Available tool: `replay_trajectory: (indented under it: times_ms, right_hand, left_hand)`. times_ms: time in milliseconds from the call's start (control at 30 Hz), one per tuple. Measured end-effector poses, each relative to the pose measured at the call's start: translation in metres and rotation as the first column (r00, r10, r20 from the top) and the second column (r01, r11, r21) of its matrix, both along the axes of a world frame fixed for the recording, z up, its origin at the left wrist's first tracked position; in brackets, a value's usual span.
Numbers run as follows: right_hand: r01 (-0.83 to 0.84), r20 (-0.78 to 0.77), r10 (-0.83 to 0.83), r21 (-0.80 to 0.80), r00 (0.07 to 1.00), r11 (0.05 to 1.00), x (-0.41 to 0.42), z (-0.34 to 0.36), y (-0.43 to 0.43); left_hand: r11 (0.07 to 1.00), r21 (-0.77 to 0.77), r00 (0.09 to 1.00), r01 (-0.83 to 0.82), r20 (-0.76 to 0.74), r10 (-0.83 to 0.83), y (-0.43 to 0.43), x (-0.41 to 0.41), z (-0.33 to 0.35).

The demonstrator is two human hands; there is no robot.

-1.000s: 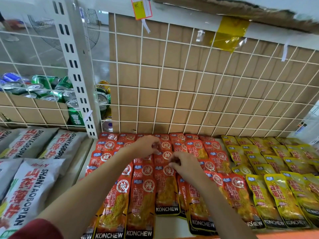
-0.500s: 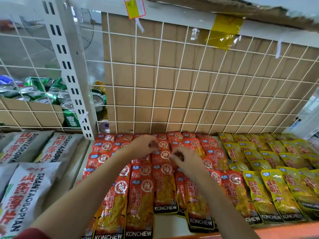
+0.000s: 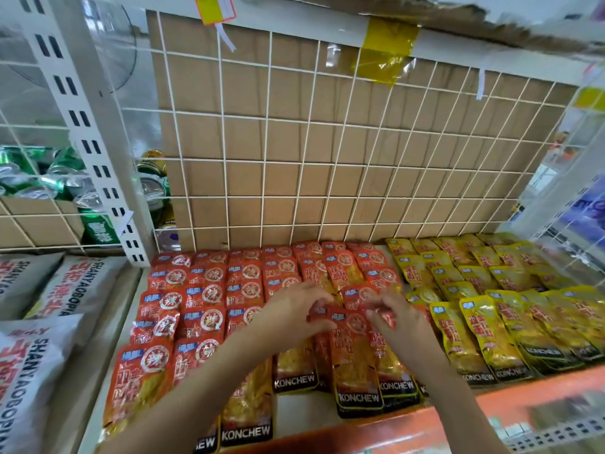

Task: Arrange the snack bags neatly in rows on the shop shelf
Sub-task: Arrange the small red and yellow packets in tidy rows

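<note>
Both hands are now working further to the right than a second ago, having left the middle columns for the red column bordering the yellow stock. Nearest the viewer, the orange front lip of the shop shelf (image 3: 425, 424) is running across the frame, with a strip of bare white deck behind it. One red foil snack bag (image 3: 355, 365) is lying flat on that deck, its black lower band reaching closer to the lip than its neighbours' bands, which is probably why it is being handled.

The left hand (image 3: 291, 312) is pinching the bag's upper left corner, and the right hand (image 3: 401, 322) is pinching the upper right corner. The fingers (image 3: 376, 304) are curling narrowly over the top seal. Motion blur is hiding the exact contact. Holding both corners is likely allowing the bag to be squared and slid back without twisting.

Beyond the hands, the rows of red snack bags (image 3: 209, 296) are overlapping like shingles, each upper bag covering the tail of the one behind, so that every label is showing. Just to the right, the rows of yellow snack bags (image 3: 491, 322) are lying in the same manner.

At the back, a white wire grid panel (image 3: 294, 158) backed by brown cardboard is closing the bay. Left of the slotted white upright (image 3: 88, 136), green drink cans (image 3: 98, 221) are sitting behind the wire, above large grey-white printed sacks (image 3: 32, 371).
</note>
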State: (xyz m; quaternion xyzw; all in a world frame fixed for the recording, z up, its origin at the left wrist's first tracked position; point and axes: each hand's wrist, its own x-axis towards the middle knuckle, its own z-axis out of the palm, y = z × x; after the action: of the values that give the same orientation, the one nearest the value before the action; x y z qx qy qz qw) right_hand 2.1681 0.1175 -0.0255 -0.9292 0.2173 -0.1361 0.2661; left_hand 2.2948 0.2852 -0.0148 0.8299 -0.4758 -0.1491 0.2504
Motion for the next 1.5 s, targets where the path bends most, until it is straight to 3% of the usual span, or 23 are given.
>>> replay_trajectory:
  times_ms: [100,200,300,500,600,767,1100,1267,1500]
  right_hand:
    - [-0.024,0.011,0.025,-0.062,1.0,0.998,-0.012,-0.005,0.007]
    - [-0.032,-0.004,0.032,-0.079,0.999,0.996,-0.016,-0.007,0.012]
    - [-0.001,-0.013,0.0,-0.028,1.0,1.0,-0.018,-0.01,0.015]
    - [0.005,0.046,-0.007,0.048,0.999,0.999,-0.021,-0.01,0.017]
    - [-0.017,0.063,0.015,0.039,0.998,0.999,-0.019,-0.007,0.017]
    - [-0.103,0.02,0.104,-0.007,0.994,0.995,-0.013,-0.005,0.02]
    - [-0.235,-0.069,0.227,-0.17,0.972,0.957,0.007,-0.013,0.039]
    - [-0.313,-0.128,0.296,-0.153,0.947,0.937,0.012,-0.02,0.047]
    - [-0.346,-0.094,0.335,-0.147,0.938,0.927,0.016,-0.024,0.054]
  left_hand:
    - [0.988,0.15,0.998,-0.026,0.055,0.018,-0.008,-0.012,0.001]
    - [0.988,0.151,0.997,-0.006,0.073,-0.006,-0.014,-0.015,-0.004]
    - [0.997,0.08,1.0,-0.018,0.025,0.016,-0.015,-0.015,-0.006]
    - [0.966,-0.246,0.994,-0.086,-0.081,0.067,-0.012,-0.015,-0.009]
    - [0.955,-0.275,0.975,-0.114,-0.213,0.055,-0.006,-0.01,-0.006]
    - [0.939,-0.306,0.97,-0.157,-0.227,0.088,0.019,0.006,0.0]
    - [0.959,-0.168,0.973,-0.229,-0.042,0.226,0.061,0.004,-0.013]
    - [0.974,-0.125,0.97,-0.189,0.131,0.205,0.06,0.002,-0.027]
    - [0.97,-0.094,0.958,-0.225,0.162,0.238,0.061,0.001,-0.036]
